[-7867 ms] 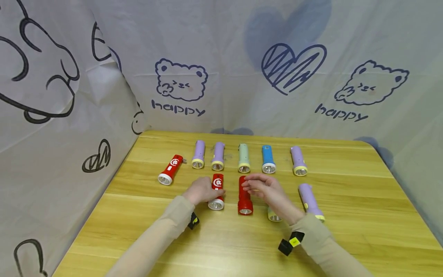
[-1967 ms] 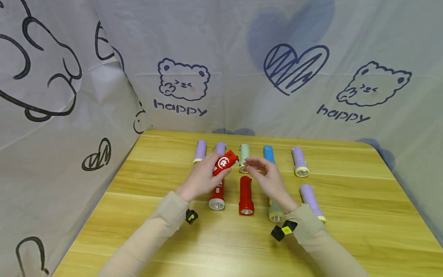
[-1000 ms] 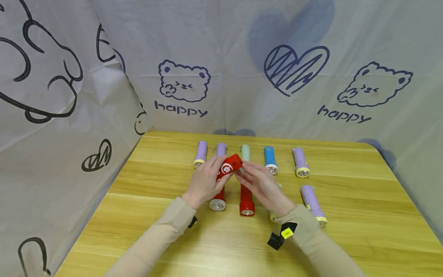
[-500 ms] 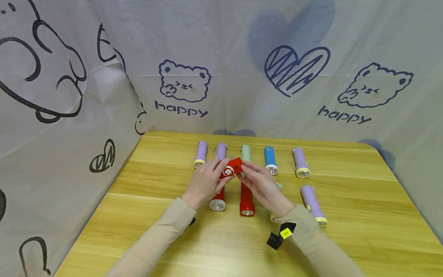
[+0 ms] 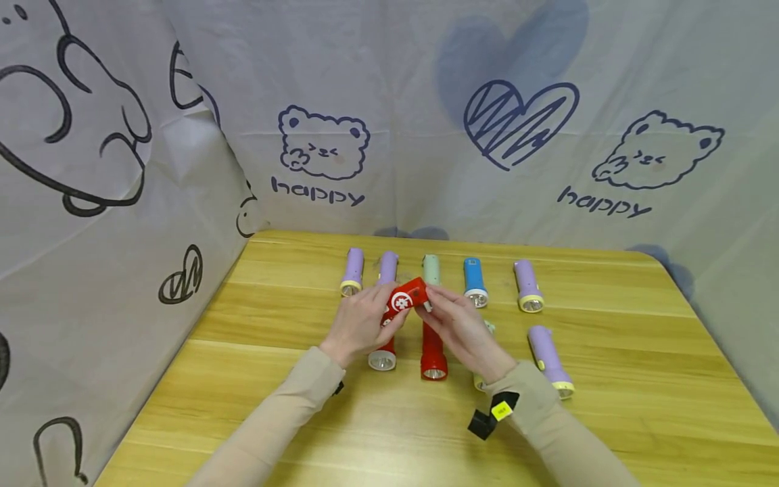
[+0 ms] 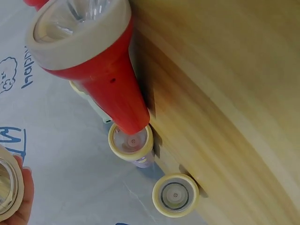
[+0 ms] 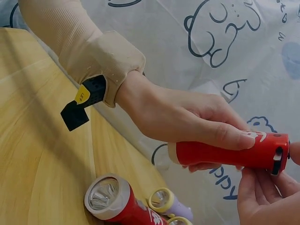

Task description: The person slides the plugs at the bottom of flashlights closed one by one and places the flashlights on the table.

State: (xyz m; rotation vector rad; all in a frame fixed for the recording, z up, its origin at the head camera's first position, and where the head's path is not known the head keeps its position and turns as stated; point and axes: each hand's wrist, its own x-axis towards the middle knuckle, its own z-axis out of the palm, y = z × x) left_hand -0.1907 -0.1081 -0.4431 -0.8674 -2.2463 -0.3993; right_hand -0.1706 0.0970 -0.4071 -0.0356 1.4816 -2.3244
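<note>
A red flashlight (image 5: 404, 299) with a white emblem is held above the table, tail end up and to the right. My left hand (image 5: 359, 323) grips its body; the right wrist view shows the thumb along its side. At the tail, my right hand (image 5: 465, 333) pinches the end with its fingertips, and a small pale piece (image 5: 428, 306) shows beside them. A dark slot (image 7: 277, 160) is visible in that tail. Beneath the hands lie a red flashlight with a white rim (image 5: 382, 360) and an all-red flashlight (image 5: 434, 362), both partly hidden.
Along the back of the wooden table (image 5: 615, 352) lie purple flashlights (image 5: 353, 269), a pale green one (image 5: 431, 268) and a blue one (image 5: 474, 277). Another purple flashlight (image 5: 550, 358) lies right of my right hand, which partly covers a green one (image 5: 480, 383). Printed cloth (image 5: 414, 176) hangs behind.
The red flashlight that lay at the table's left is now in my left hand. My right hand has come onto its tail, where metal prongs stuck out two seconds ago.
</note>
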